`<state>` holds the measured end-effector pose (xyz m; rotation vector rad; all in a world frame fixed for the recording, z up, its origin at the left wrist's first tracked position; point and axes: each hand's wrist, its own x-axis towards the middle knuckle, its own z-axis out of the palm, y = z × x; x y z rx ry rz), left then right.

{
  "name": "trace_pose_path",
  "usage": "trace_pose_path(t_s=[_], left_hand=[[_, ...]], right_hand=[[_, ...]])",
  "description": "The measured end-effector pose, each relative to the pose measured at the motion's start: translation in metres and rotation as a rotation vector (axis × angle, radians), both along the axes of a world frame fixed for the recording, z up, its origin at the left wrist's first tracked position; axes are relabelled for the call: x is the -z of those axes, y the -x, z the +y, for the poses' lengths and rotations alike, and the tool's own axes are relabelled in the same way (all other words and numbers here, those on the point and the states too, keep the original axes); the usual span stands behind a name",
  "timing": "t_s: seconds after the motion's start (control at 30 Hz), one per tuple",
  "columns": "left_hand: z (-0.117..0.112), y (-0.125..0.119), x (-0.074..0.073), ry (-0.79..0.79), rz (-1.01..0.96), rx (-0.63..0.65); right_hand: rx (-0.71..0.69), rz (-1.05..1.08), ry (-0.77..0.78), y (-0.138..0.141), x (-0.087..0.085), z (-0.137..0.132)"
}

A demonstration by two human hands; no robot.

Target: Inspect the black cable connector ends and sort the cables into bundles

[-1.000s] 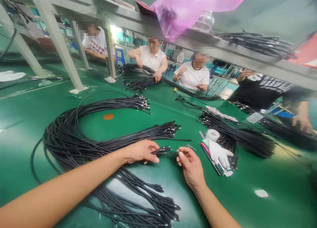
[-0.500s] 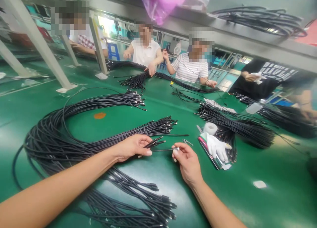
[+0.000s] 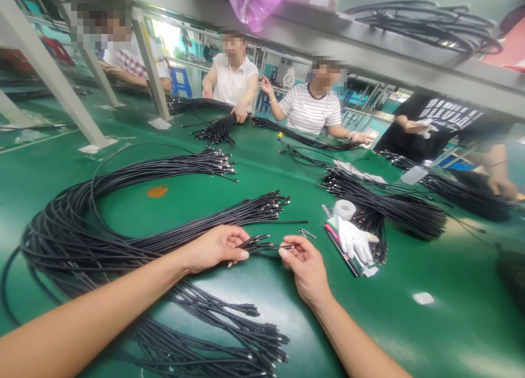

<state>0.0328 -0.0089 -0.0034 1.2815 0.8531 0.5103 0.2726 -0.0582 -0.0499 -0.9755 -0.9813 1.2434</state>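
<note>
Several black cable ends (image 3: 255,243) in left hand (image 3: 215,249), one in right hand (image 3: 305,268)

On the green worktop (image 3: 410,323), right of centre, a roll of white tape (image 3: 344,209) stands just beside a white work glove (image 3: 353,240) lying on a flat packet (image 3: 338,248). Orange mark (image 3: 157,191) noted left of centre. Four co-workers (image 3: 309,107) seated along the far side. Overhead shelf (image 3: 369,50) carries a pink plastic bag (image 3: 256,0) and coiled black cable (image 3: 426,25).

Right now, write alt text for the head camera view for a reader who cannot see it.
Two bare hands work over a green workbench: the left hand grips a few black cables with metal-tipped ends, and the right hand pinches one end. Long bundles of black cable fan across the bench, and a co-worker in a striped shirt sits opposite.
</note>
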Motion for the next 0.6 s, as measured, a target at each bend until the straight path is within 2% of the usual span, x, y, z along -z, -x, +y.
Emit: trace_pose_path(t_s=[0.27,0.6], left_hand=[[-0.0014,0.0009,-0.0013,0.013,0.032,0.088],[-0.0019,0.0002,-0.001,0.045,0.019,0.091]], right_hand=[[-0.003,-0.072,0.041,0.0023,-0.0064,-0.0006],[0.002,-0.064,0.084,0.0045,-0.0091,-0.0016]])
